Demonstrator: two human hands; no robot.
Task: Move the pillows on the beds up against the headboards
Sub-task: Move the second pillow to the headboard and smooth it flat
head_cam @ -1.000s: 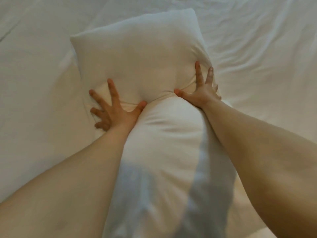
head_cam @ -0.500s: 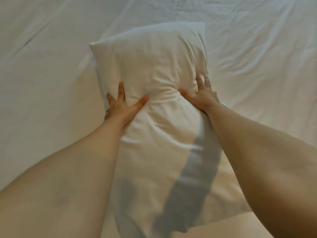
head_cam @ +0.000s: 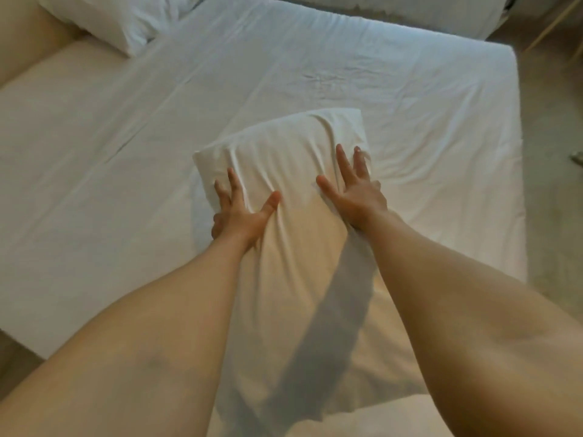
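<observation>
A long white pillow (head_cam: 293, 247) hangs lengthwise in front of me above the white bed (head_cam: 126, 137). My left hand (head_cam: 239, 212) clamps its left side, thumb on top and fingers around the edge. My right hand (head_cam: 355, 190) grips the right side the same way, fingers spread over the cloth. A second white pillow (head_cam: 120, 20) lies at the far left corner of the bed, next to a beige surface (head_cam: 28, 39) that may be the headboard.
The mattress ends at the right, where bare floor (head_cam: 549, 152) runs alongside it. Another white-covered bed (head_cam: 394, 11) lies across the top of the view. Wooden legs (head_cam: 552, 29) stand at the top right corner.
The pillow has come up off the sheet and now hangs in both hands. My view has pulled back, so the whole bed, the floor and a second pillow appear.
</observation>
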